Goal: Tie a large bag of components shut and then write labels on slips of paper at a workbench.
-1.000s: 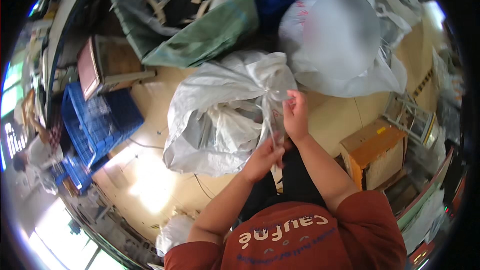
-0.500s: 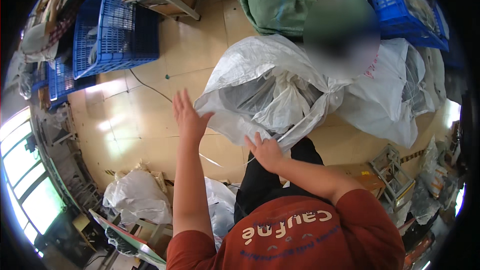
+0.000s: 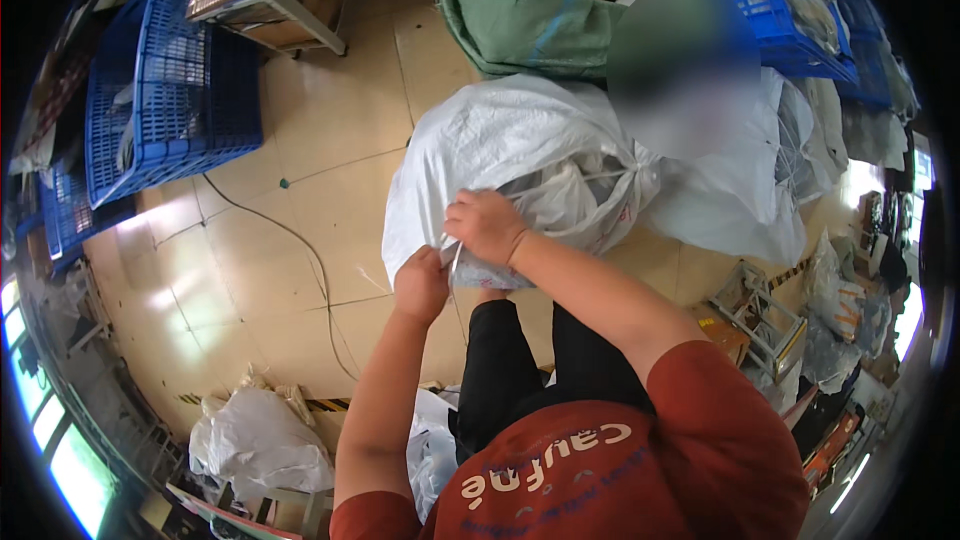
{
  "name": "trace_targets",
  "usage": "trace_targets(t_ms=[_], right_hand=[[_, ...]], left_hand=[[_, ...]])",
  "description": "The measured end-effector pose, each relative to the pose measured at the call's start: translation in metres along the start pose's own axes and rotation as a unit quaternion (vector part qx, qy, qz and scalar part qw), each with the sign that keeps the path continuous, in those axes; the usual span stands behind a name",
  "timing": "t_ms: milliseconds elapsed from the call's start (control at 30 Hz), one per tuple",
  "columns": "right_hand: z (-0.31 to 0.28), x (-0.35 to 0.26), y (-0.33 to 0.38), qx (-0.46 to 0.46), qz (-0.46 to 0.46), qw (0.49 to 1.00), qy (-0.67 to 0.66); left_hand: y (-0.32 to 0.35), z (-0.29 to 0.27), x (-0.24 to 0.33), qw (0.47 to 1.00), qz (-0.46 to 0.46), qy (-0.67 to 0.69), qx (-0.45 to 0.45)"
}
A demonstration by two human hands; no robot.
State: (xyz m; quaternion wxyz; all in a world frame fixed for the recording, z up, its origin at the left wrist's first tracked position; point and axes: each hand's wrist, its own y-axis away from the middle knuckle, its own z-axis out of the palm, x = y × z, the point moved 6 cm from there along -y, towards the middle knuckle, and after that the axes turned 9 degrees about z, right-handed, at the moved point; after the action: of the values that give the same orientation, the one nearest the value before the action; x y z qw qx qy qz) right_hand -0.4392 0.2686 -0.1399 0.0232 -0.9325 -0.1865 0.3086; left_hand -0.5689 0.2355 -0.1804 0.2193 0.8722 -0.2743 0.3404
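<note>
Pinching a cord (image 3: 455, 262) at the sack's (image 3: 500, 145) six o'clock with both hands (image 3: 421, 285) (image 3: 486, 225) closed, I'm risking it slipping.

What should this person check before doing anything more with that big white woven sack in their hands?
1. Left hand gripping the lower edge of the big white woven sack: ok.
2. Right hand closed on the sack's gathered plastic: ok.
3. Thin white string between the hands held taut: cannot tell.
4. Sack's mouth fully closed: cannot tell; bunched clear plastic hides it.
5. Thin dark cable on the tiled floor clear of the feet: ok, it lies to the left.
6. Blue plastic crate clear of the sack: ok.
</note>
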Motion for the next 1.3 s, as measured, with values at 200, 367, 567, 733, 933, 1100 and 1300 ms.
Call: trace_targets(t_ms=[200,367,567,733,933,1100,1300], right_hand=[[-0.022,-0.039,0.067,0.048,0.034,0.998,0.004],[0.015,-0.021,0.088,0.01,0.01,1.0,0.028],[0.077,-0.027,0.028,-0.066,0.014,0.996,-0.066],[0.089,-0.012,0.007,-0.061,0.078,0.992,-0.076],[0.082,0.007,-0.011,-0.194,0.129,0.968,-0.095],[0.074,-0.003,-0.002,-0.225,0.12,0.962,-0.101],[0.033,-0.039,0.078,0.058,0.062,0.991,-0.102]], left_hand=[[0.035,0.0,-0.061,0.866,-0.294,0.38,0.141],[0.044,0.031,-0.046,0.554,-0.414,0.682,0.238],[0.06,0.034,-0.021,0.418,-0.38,0.801,0.201],[0.05,-0.023,0.003,0.557,-0.229,0.71,0.365],[0.002,-0.043,0.077,0.916,0.043,-0.399,0.002],[-0.01,-0.041,-0.024,0.91,-0.016,-0.336,-0.243],[0.056,-0.015,-0.057,0.853,-0.42,0.3,-0.069]])
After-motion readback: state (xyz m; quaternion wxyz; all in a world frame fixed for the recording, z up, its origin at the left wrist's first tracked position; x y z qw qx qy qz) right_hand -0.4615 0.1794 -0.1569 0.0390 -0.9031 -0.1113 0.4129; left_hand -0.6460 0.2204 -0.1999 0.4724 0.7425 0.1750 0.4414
